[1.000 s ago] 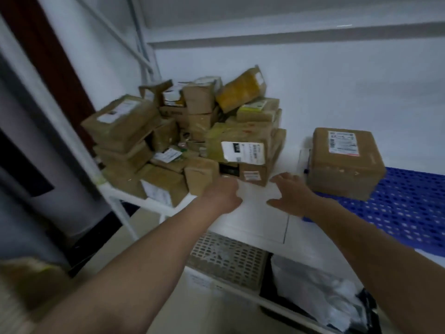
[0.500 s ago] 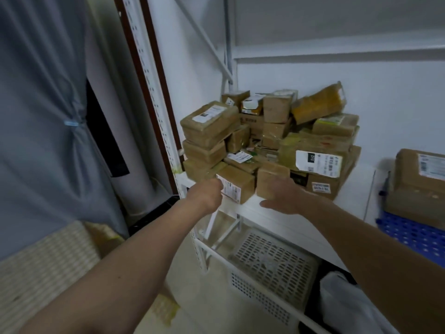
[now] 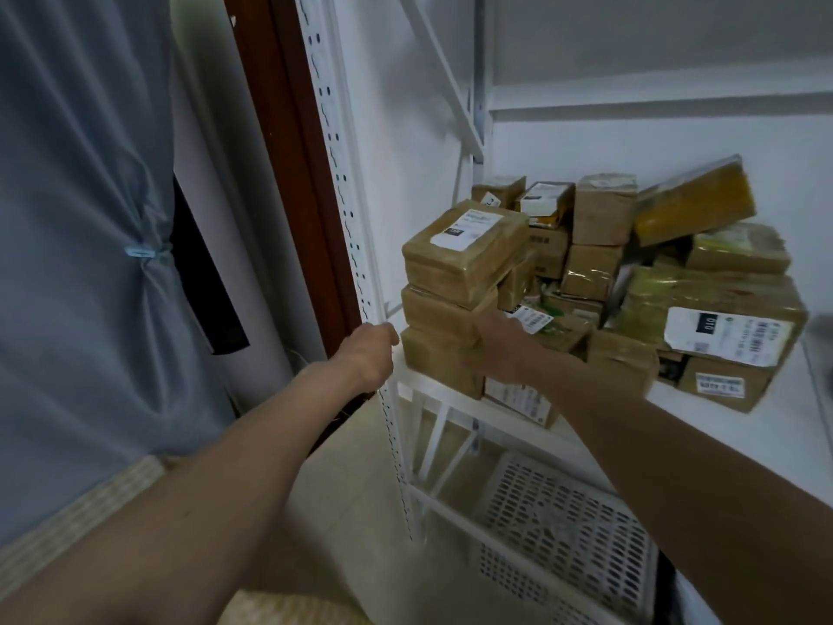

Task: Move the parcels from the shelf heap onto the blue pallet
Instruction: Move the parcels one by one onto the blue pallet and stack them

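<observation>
Head view. I see the heap of brown cardboard parcels (image 3: 599, 281), tape-wrapped and glossy, crowding the left end of the white shelf board (image 3: 766, 439), hard against the white perforated steel upright (image 3: 356, 245); bare board lies open to the right. At the heap's left edge three flat boxes form a stack: the top parcel with a white label (image 3: 464, 245), a middle one, and the bottom parcel (image 3: 439, 360) at the board's front lip. My left hand (image 3: 367, 356), fingers curled, sits by the upright beside the stack; whether it holds anything I cannot tell. My right hand (image 3: 498, 349), fingers extended, presses the stack's right side. A white slotted plastic basket (image 3: 563, 534) lies below.
</observation>
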Tool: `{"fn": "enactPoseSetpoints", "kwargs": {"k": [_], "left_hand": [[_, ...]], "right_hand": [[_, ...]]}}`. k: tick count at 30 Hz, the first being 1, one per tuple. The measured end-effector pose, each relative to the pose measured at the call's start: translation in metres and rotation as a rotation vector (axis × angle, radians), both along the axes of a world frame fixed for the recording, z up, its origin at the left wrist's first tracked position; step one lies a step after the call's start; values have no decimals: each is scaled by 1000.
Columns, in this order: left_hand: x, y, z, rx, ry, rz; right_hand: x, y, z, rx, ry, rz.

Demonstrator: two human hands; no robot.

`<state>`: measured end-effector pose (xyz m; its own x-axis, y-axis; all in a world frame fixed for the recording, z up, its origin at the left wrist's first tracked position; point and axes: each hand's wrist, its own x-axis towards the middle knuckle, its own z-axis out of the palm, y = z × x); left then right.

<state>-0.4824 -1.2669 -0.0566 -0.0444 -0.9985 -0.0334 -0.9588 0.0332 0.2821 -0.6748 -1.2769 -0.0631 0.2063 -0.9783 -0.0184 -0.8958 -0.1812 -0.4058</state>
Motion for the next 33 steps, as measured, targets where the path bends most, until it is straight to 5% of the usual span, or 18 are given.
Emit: {"fn": "enactPoseSetpoints", "kwargs": {"k": [6, 11, 16, 20, 33], "left_hand": [[11, -46, -8, 81, 51, -70], [5, -92, -1, 91, 152, -94], [0, -148, 15, 97, 445, -67], [-8, -176, 25, 139, 646, -37], [-34, -139, 53, -4, 839, -234]], "right_hand": [[6, -29, 1, 65, -39, -138], [-6, -68, 8, 66, -315, -176], [-17, -108, 3, 69, -618, -229], [-20, -127, 0, 79, -682, -283], [2, -126, 13, -5, -982, -334]]}}
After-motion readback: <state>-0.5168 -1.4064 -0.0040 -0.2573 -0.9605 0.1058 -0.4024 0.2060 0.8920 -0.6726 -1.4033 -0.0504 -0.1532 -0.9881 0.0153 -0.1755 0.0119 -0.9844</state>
